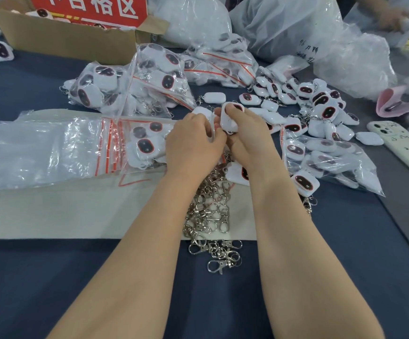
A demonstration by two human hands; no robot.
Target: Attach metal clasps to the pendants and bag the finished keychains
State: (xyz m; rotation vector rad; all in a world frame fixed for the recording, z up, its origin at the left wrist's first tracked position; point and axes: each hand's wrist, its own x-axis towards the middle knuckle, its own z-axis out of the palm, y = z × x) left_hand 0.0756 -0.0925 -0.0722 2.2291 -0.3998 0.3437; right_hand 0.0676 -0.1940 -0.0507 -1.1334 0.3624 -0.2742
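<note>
R hand (245,133) fingers clamp pendant (229,118) at edges. L hand (196,140) fingers curl round 2nd pendant (202,112). Pendants prob. light, hard, slick: grip rims. Clasps (210,216) stiff, tangle-prone.

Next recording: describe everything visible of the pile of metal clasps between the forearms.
The pile of metal clasps is a loose tangle of shiny silver swivel hooks with rings. It lies mostly on the pale cloth strip, its near end spilling onto the dark blue table cover, its far end hidden under the left hand and right hand. A white pendant rests against its upper right edge.
</note>
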